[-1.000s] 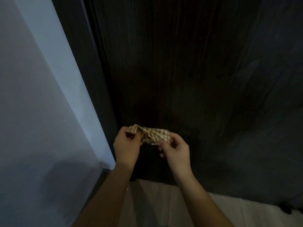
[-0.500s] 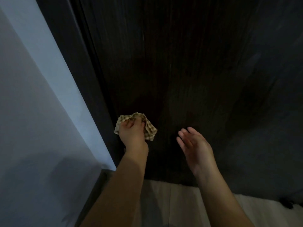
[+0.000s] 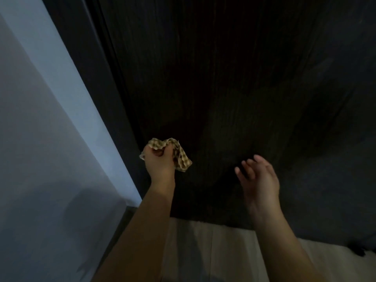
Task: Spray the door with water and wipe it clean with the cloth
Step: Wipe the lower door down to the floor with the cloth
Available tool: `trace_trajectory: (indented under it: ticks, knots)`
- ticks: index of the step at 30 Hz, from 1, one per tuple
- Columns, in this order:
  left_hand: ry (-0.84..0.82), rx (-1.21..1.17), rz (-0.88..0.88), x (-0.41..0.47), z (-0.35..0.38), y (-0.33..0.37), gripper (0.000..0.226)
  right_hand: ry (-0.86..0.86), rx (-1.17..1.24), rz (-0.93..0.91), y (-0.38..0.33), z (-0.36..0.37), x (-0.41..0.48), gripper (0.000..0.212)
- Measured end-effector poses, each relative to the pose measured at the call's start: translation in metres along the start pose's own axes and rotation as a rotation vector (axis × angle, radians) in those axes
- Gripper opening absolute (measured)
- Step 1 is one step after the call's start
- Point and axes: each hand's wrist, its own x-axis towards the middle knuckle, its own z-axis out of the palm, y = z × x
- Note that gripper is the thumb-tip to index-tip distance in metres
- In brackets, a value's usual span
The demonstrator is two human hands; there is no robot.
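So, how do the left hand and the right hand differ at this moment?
The left hand grips the crumpled beige checked cloth; the right hand holds nothing. The left hand's fingers are curled, the right hand's relaxed and spread. The left hand is near the dark wooden door's left edge, the right hand further right. Both are raised before the door.

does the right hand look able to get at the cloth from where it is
Probably yes: the right hand hangs open and empty beside the left hand, which grips the checked cloth against the dark door, with nothing between them.

One cloth point(image 3: 179, 153), one door point(image 3: 223, 88), two hands: left hand point(image 3: 159, 162), right hand point(image 3: 259, 178).
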Motion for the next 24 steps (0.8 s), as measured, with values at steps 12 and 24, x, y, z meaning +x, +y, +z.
trace_trajectory:
  ticks: [12, 24]
  knots:
    - [0.030, 0.221, -0.104, -0.006, -0.009, -0.086, 0.043, 0.066, -0.035, -0.138, 0.012, -0.019, 0.020, 0.015]
    - [-0.027, 0.188, -0.153, -0.003, -0.015, -0.118, 0.041, 0.003, 0.056, 0.010, 0.021, -0.039, 0.028, 0.014]
